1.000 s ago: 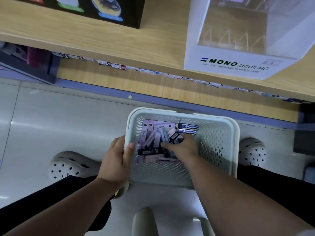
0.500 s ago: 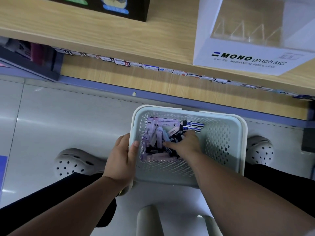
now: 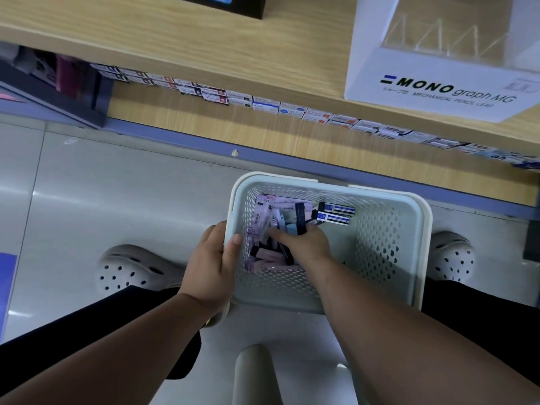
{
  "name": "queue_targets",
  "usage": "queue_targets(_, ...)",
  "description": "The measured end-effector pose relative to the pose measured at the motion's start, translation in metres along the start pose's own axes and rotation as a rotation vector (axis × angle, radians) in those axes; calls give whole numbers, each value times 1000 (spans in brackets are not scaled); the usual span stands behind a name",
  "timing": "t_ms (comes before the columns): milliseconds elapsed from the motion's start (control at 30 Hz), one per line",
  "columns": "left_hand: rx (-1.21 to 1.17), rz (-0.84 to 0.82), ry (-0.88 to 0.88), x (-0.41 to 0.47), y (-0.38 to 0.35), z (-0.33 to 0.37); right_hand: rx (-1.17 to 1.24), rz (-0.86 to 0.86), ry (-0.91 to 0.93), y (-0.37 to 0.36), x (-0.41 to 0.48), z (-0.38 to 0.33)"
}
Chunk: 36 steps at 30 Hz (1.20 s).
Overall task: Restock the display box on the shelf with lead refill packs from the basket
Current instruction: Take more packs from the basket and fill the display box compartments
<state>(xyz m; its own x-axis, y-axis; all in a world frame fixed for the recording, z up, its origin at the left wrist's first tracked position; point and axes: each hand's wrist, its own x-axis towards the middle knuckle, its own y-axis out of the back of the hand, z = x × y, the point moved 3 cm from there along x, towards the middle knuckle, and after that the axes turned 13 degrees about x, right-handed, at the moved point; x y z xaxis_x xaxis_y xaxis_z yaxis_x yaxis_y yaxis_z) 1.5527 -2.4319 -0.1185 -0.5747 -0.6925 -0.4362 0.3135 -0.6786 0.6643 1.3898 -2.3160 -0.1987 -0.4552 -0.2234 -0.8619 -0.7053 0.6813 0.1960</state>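
Observation:
A white perforated basket point(image 3: 409, 247) sits on my lap and holds several lead refill packs point(image 3: 264, 214), mostly lilac, with two blue-and-white ones point(image 3: 336, 213) at the far side. My left hand point(image 3: 211, 264) grips the basket's left rim, thumb hooked inside. Inside the basket, my right hand point(image 3: 304, 244) reaches into the pile, and its fingers curl round a dark lead refill pack point(image 3: 300, 217) that stands up between them. The white MONO graph MG display box point(image 3: 432, 83) stands on the wooden shelf point(image 3: 204, 39) at the upper right, its clear dividers visible.
A dark box point(image 3: 233, 4) stands on the shelf at the top centre. Rows of small packs point(image 3: 263, 102) line the lower shelf under its edge. Below are the grey floor, my two pale clogs point(image 3: 128, 268) and a white stool leg point(image 3: 251, 375).
My right hand has dug further left into the pile and a dark pack now stands up between its fingers. My left hand keeps its hold on the rim.

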Motion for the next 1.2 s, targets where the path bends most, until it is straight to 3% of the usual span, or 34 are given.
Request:
queue_targets(367, -14, -1, -3, 1, -1, 0, -171, 184, -42, -14, 2, -11)
queue_targets(600, -9, -2, 0, 0, 0, 1, -9, 251, -95, -18, 0, -9)
queue_targets(933, -27, 7, -13, 1, 1, 2, -101, 289, -161, -33, -6, -15)
queue_targets(1200, -39, 7, -5, 1, 1, 2, 112, 347, -220, -31, -13, -20)
